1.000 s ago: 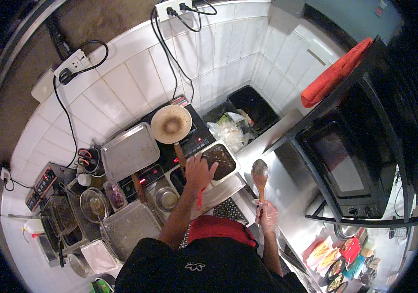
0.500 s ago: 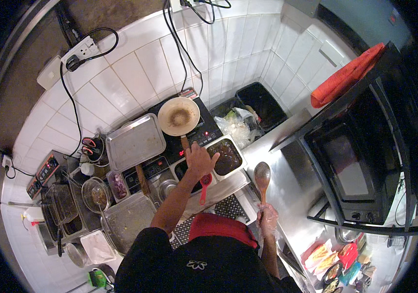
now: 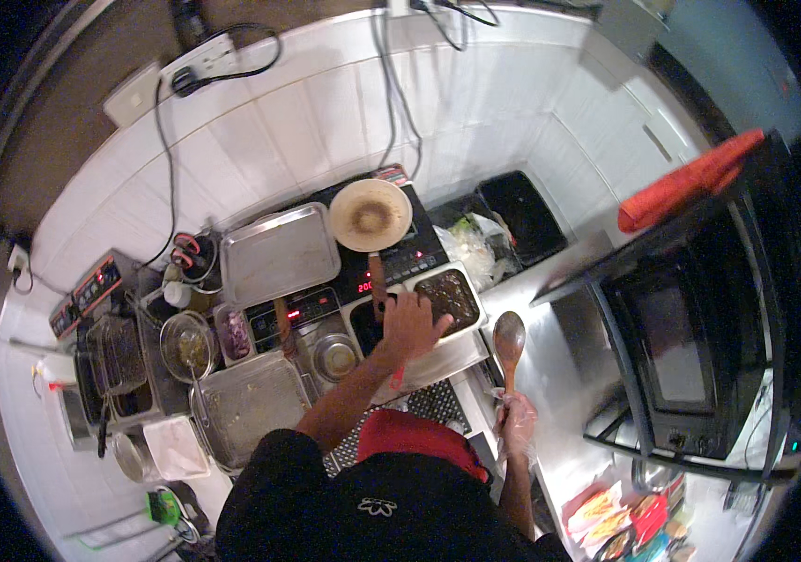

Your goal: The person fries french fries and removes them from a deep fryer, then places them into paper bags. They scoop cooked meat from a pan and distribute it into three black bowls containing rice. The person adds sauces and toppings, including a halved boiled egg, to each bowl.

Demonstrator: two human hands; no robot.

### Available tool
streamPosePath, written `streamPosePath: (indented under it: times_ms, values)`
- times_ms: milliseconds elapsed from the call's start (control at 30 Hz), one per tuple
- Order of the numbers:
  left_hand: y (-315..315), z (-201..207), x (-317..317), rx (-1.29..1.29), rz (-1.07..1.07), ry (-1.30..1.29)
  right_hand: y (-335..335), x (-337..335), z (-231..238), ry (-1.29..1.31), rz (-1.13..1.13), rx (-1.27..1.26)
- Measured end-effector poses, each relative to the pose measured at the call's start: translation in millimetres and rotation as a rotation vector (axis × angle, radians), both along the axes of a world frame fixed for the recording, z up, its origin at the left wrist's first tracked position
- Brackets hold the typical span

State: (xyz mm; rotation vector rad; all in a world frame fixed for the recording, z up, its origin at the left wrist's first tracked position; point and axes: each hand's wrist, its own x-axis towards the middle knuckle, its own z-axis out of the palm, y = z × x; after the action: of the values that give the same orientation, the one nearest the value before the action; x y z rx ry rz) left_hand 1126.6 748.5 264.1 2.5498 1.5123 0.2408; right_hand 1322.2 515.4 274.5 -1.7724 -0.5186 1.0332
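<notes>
My left hand is bare, palm down with fingers stretched out and holding nothing. It hovers over the near edges of two white-rimmed containers, beside the handle end of a frying pan. That pan, pale inside with a brown-stained middle, sits on a black induction cooker. Dark sauce fills the right container; my hand partly covers the left one. My right hand, in a clear plastic glove, grips a wooden spoon, bowl end pointing away. Below my left wrist, a red-handled scoop is mostly hidden.
Left of the pan lie a metal tray, a purple-filled container, a strainer and a larger tray. A black microwave stands right, with a red cloth above. A black bin sits in the corner.
My left hand has come off the pan's handle and moved nearer, to its right, leaving the handle uncovered. My right hand still holds the wooden spoon. The whole view has shifted slightly.
</notes>
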Motion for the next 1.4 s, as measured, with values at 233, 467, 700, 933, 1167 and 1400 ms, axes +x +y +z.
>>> streamPosePath:
  times_ms: [233,467,700,933,1167,1400]
  values:
    - [-91.7,9.6,-111.4,-0.454,0.100,-0.135,158.1,-81.8,27.1,-0.322,0.672,0.277]
    - [-179.6,58.1,-217.3,-0.543,0.516,-0.367,339.8,-360.0,45.3,-0.837,1.394,0.501]
    - [-237.0,38.6,-251.8,-0.353,0.884,-0.562,408.1,-503.4,69.7,-0.681,1.412,0.655]
    - [-226.8,30.3,-254.8,-0.451,0.827,-0.561,250.1,-300.9,58.8,-0.559,1.115,0.735]
    - [-147.0,36.3,-239.5,-0.475,0.634,-0.499,94.5,-141.5,-37.8,-0.717,0.878,-0.193]
    - [-26.2,0.0,-127.9,-0.186,0.440,-0.393,94.9,-158.3,-109.0,0.395,0.279,-0.391]
